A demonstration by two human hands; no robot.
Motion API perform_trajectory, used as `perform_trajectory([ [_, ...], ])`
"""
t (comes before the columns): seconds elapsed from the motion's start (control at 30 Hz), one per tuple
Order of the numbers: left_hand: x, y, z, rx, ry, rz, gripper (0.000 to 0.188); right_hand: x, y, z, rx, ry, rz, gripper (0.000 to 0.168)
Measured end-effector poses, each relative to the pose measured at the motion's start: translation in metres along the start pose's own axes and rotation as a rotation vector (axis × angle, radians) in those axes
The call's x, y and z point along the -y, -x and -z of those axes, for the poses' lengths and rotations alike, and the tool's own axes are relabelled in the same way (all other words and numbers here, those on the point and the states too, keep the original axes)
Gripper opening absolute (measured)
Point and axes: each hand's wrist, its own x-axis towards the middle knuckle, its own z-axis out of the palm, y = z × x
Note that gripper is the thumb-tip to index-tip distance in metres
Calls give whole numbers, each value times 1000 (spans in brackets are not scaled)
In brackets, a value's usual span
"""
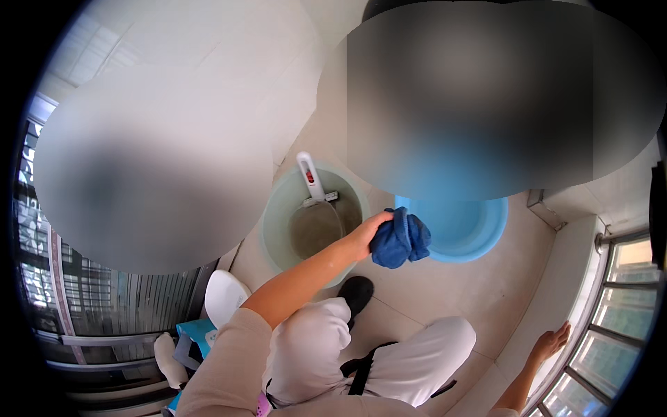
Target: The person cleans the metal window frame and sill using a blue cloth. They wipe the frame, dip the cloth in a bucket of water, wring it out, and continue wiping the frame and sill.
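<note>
In front of me, my left hand [365,238] grips a bunched dark blue cloth [398,240], held above the floor. Just behind the cloth is a light blue plastic basin [482,234], its far part covered by a blur. A pale green bucket [273,237] of murky liquid stands under my left wrist and forearm. Leaning in it is a cleaning tool [311,180] with a white handle and a red button. Off to the right, my right hand [552,341] rests on the ledge [578,307] beside the window, fingers extended, holding nothing.
A barred window [620,313] runs along the right. At left are a glass panel [135,297], a white plastic object [224,297] and a bright blue packet [198,333]. My black shoe [357,294] is close to the bucket on the tiled floor [411,292]. Two large areas are blurred.
</note>
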Motion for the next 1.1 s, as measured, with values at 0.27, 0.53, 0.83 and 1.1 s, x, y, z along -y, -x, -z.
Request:
perform_trajectory([
  [0.27,12,50,184,-351,385,-173,45,299,-23,59,230,-699,340,38],
  [0.53,26,45,274,-280,339,-206,47,637,143,169,1204,-1422,857,40],
  [0.83,55,30,362,-565,-419,-448,66,677,241,103,1016,-1019,374,40],
  [1.1,92,-17,371,-401,-1807,-346,79,705,289,68,823,-245,1061,76],
])
